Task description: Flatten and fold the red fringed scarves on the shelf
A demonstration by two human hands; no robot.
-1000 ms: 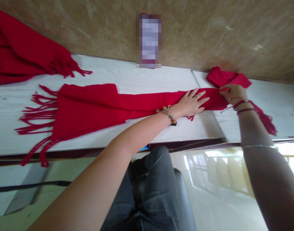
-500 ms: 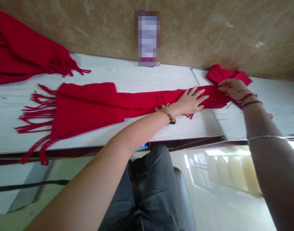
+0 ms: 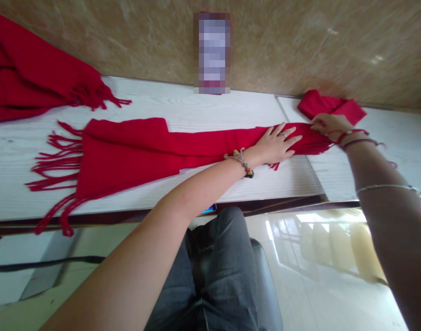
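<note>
A red fringed scarf (image 3: 127, 156) lies stretched lengthwise along a white wood-grain table (image 3: 162, 94). Its left end is wide, with loose tassels hanging past the front edge; toward the right it is folded narrow and layered. My left hand (image 3: 277, 145) rests flat on the narrow part, fingers spread. At the right end of the scarf, my right hand (image 3: 329, 126) has its fingertips pinched together on the upper edge of the cloth. Part of that end is hidden under the right hand and wrist.
Another red fringed scarf (image 3: 41, 69) lies bunched at the back left. A small folded red cloth (image 3: 329, 108) sits behind my right hand, near the brown marbled wall (image 3: 282, 46). A blurred-out upright item (image 3: 213, 53) leans there. A phone-like blue object (image 3: 208, 209) shows below the table edge.
My right hand has shifted slightly left along the scarf's upper edge, its fingers still pinched. The left hand stays pressed on the cloth. The whole view has moved a little.
</note>
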